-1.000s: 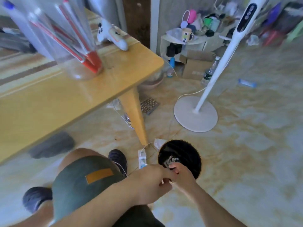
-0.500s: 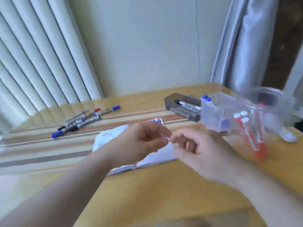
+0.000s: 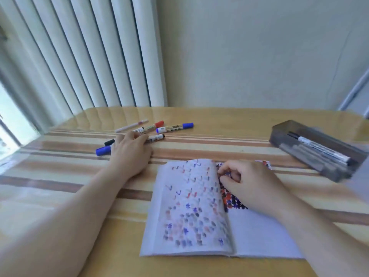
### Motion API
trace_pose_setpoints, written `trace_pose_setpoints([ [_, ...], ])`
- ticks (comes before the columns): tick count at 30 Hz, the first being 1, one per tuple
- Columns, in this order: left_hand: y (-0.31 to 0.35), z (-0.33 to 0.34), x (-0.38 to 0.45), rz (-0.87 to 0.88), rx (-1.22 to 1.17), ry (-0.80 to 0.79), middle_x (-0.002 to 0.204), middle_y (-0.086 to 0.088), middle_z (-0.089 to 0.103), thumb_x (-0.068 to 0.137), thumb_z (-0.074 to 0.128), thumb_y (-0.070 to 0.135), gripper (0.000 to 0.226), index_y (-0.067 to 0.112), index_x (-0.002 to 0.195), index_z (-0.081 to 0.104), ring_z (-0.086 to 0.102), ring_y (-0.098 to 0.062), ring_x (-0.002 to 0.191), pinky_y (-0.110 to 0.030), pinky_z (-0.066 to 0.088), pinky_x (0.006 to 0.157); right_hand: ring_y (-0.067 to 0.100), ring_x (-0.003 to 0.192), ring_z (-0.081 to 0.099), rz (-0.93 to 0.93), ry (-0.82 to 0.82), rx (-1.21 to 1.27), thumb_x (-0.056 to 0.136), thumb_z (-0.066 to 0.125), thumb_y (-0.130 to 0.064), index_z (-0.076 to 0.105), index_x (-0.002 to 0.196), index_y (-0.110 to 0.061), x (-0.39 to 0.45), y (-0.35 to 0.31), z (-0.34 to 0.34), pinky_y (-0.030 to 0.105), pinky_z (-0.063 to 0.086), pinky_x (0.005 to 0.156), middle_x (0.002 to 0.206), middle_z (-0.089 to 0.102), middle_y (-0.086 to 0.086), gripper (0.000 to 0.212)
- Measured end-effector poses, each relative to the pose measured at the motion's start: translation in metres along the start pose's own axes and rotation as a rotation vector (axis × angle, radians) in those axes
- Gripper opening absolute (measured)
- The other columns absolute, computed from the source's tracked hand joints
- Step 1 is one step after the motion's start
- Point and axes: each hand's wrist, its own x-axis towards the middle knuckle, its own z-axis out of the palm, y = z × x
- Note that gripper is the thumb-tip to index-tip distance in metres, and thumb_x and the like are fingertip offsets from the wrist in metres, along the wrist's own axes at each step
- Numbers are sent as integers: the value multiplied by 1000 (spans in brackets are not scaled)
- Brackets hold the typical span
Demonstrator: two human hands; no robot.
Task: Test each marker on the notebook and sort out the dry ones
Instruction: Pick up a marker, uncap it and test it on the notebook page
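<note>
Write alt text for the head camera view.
A person's left hand reaches onto loose markers on a striped table while the right hand rests on an open, scribble-covered notebook; a grey tray holds more markers.

An open notebook [image 3: 199,208] lies on the striped table [image 3: 60,172], its pages covered in red, blue and black test marks. The right hand [image 3: 253,184] rests on the notebook's right page, fingers curled at the spine. Left of the notebook and farther back, the left hand [image 3: 130,154] lies over a loose cluster of markers [image 3: 159,129], fingers reaching among them. Right of the notebook sits a dark grey tray [image 3: 299,134] holding a black marker [image 3: 319,147].
</note>
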Motion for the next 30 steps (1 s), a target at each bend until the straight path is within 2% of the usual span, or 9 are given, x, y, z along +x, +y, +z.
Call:
trace_pose_setpoints([
  [8, 8, -14, -10, -34, 214, -14, 124, -13, 53, 103, 40, 43, 34, 18, 117, 58, 44, -38, 120, -49, 40, 96, 7, 58, 46, -6, -38, 90, 92, 69, -30, 67, 90, -45, -7, -1, -4, 26, 38, 60, 69, 55, 0, 14],
  [11, 34, -53, -32, 257, -238, 20, 105, -3, 61, 105, 40, 41, 19, 29, 118, 46, 59, -25, 97, -42, 49, 79, 4, 60, 50, 8, -14, 295, 85, 74, -54, 66, 100, -54, -8, -12, -10, 28, 44, 64, 77, 64, -3, 17],
  [14, 79, -95, -69, 625, -521, -121, 76, 6, 58, 105, 42, 42, 18, 33, 120, 46, 54, -6, 70, -23, 46, 67, 2, 81, 66, -20, -53, 503, 63, 67, -88, 50, 115, -72, -6, -29, -33, 18, 49, 72, 92, 73, -8, 57],
  [16, 104, -102, -89, 823, -523, -144, 80, 6, 62, 108, 43, 37, 20, 24, 120, 52, 53, -7, 70, -21, 42, 64, 2, 94, 72, -66, -155, 658, 59, 68, -87, 44, 137, -63, -9, -37, -49, 20, 55, 78, 98, 77, -10, 85],
  [17, 114, -101, -96, 874, -542, -158, 86, 3, 65, 109, 42, 33, 19, 20, 118, 54, 55, -9, 73, -25, 43, 65, 2, 85, 71, -99, -186, 708, 63, 67, -83, 46, 143, -52, -12, -40, -55, 18, 55, 73, 88, 76, -10, 89],
  [19, 124, -90, -105, 922, -610, -151, 97, 5, 69, 110, 42, 27, 18, 18, 115, 57, 63, -15, 80, -34, 48, 67, 3, 61, 55, -161, -187, 748, 74, 62, -79, 58, 137, -40, -25, -46, -60, 14, 44, 58, 66, 60, -11, 74],
  [22, 128, -70, -116, 923, -676, -104, 96, 13, 72, 108, 47, 30, 21, 19, 113, 64, 66, -9, 78, -32, 52, 67, 12, 60, 46, -107, -155, 855, 90, 63, -57, 69, 119, -41, -45, -42, -52, 19, 41, 54, 64, 51, -4, 34],
  [26, 125, -64, -119, 744, -774, -319, 84, 19, 67, 106, 43, 49, 31, 34, 133, 40, 62, -5, 81, -36, 52, 79, 20, 64, 50, -52, -88, 892, 85, 58, -51, 64, 126, -38, -54, -19, -38, 28, 43, 57, 73, 59, 11, 43],
  [30, 113, -46, -110, 582, -637, -271, 89, 13, 47, 93, 58, 58, 34, 41, 121, 47, 47, -3, 90, -30, 40, 79, 18, 59, 48, -3, -22, 823, 84, 59, -41, 69, 95, -22, -59, -3, -42, 25, 39, 54, 64, 52, 8, 24],
])
